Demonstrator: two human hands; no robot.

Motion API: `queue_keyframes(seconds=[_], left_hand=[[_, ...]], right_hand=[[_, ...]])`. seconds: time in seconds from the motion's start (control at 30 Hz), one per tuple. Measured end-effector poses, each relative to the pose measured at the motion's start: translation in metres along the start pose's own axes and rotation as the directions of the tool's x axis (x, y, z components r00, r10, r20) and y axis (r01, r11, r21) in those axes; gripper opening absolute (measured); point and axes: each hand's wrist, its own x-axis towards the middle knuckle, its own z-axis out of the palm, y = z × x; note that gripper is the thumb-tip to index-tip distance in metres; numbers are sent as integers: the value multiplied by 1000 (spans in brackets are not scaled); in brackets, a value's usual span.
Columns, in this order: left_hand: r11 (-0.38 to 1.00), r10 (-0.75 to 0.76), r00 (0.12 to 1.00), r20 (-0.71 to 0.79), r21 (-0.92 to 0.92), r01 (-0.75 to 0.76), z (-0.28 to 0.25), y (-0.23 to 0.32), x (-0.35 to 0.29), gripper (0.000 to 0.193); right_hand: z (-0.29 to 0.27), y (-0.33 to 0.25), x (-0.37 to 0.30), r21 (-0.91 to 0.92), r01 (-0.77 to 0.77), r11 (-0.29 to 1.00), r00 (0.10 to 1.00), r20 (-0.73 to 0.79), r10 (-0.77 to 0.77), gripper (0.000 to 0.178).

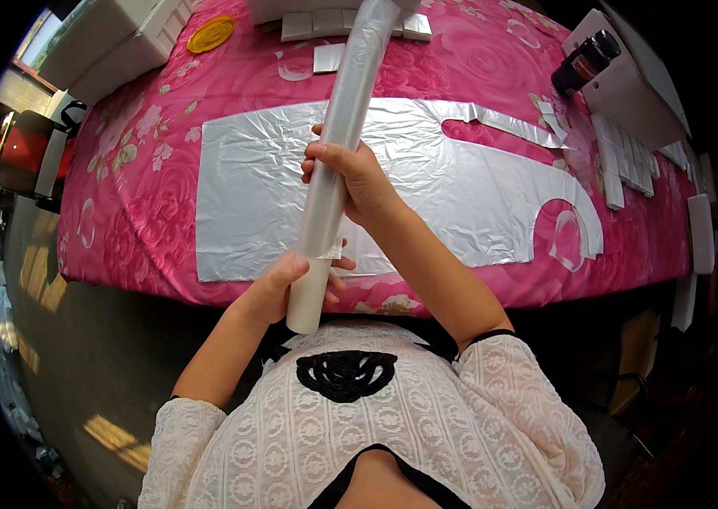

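A long roll of translucent plastic film (343,110) on a white core (308,299) slants from the table's far side down to my waist. My right hand (357,176) is wrapped round its middle, thumb across the top. My left hand (278,284) grips the near end, thumb on one side and fingertips showing on the other. Beneath the roll, a creased silvery plastic sheet (248,195) lies flat on the table. Its right end has two curved cut-outs with strap-like strips, as on an apron or a vest bag.
A pink flowered cloth (147,229) covers the table. Small silvery packets (626,161) lie in rows at the right, with more packets (316,24) at the back. A dark bottle (586,61) stands beside a white box (630,93). At the back left are a yellow disc (210,34) and white boxes (125,42).
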Motion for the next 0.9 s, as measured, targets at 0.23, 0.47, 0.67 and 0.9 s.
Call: queue_keyframes(seconds=[0.23, 0.47, 0.67, 0.9], left_hand=[[948, 26, 945, -325, 308, 80, -19, -36, 8, 54], [888, -367, 900, -236, 200, 415, -53, -48, -40, 52], [872, -414, 883, -221, 182, 454, -57, -58, -60, 59], [899, -383, 906, -178, 154, 410, -55, -59, -62, 52]], right_hand=[[-33, 41, -7, -135, -20, 991, 993, -117, 4, 58], [-133, -8, 24, -165, 34, 986, 891, -441, -105, 44], [-150, -37, 14, -530, -127, 838, 929, -360, -88, 38], [-138, -33, 11, -730, -297, 616, 953, -264, 146, 34]])
